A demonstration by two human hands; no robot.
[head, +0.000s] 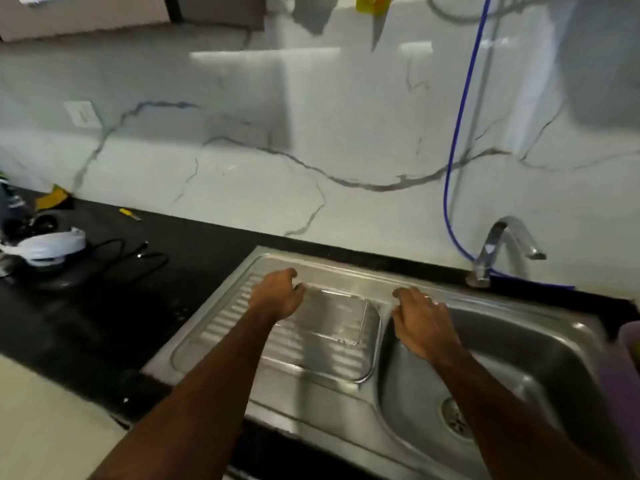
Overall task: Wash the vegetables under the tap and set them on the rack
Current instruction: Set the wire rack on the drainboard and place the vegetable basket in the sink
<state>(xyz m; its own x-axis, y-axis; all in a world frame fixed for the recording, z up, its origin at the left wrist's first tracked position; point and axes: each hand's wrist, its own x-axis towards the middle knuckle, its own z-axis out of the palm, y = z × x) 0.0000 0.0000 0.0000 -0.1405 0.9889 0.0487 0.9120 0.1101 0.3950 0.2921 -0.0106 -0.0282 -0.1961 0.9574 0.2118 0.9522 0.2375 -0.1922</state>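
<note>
The left hand (277, 296) and right hand (420, 318), fingers loosely curled and holding nothing, hover at the left and right edges of a clear tray (337, 315). The tray lies on the ribbed drainboard (221, 323) between them. The tap (505, 242) stands well right, behind the sink basin (519, 344); no vegetables show.

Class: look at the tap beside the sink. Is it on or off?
Off, as far as shows: no stream falls from the tap's spout into the sink basin, and the basin holds no pooled water.
</note>
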